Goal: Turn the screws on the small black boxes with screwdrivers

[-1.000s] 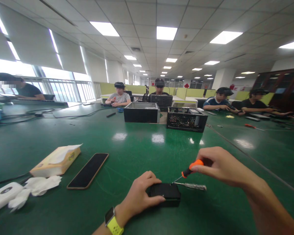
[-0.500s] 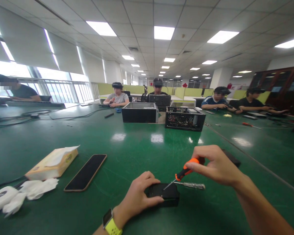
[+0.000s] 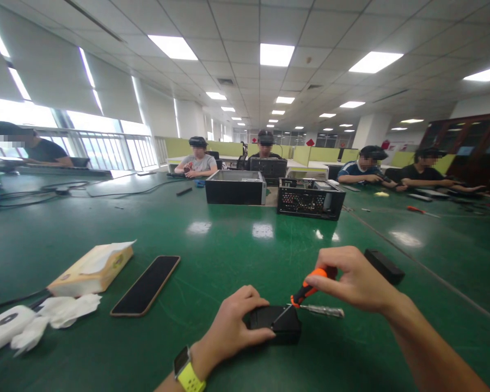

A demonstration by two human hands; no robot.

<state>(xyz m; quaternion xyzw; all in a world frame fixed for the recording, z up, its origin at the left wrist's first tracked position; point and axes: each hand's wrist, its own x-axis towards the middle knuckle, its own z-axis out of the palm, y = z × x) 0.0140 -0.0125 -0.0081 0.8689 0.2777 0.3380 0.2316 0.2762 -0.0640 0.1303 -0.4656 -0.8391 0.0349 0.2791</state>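
Note:
A small black box-shaped case (image 3: 286, 321) lies on the green table, gripped at its left end between the thumb and fingers of my left hand (image 3: 239, 321). My right hand (image 3: 349, 277) is closed round the orange-and-black handle of a screwdriver (image 3: 307, 289). The screwdriver slants down to the left, its tip touching the top of the case near my left thumb. Just behind the case lies a second screwdriver with a clear handle (image 3: 324, 311), its shaft partly hidden. Beyond my right hand rests another black block (image 3: 384, 267).
To the left are a phone (image 3: 147, 286), a tissue pack (image 3: 92, 269), crumpled tissues (image 3: 67, 311) and a white device (image 3: 8, 329). Further back stand a black box-like case (image 3: 234, 188) and an open computer case (image 3: 308, 200). Several people sit around the table.
The screwdriver tip has shifted slightly toward me on the case, nearer my left thumb. My right hand has moved a little left and down. My left hand keeps its hold.

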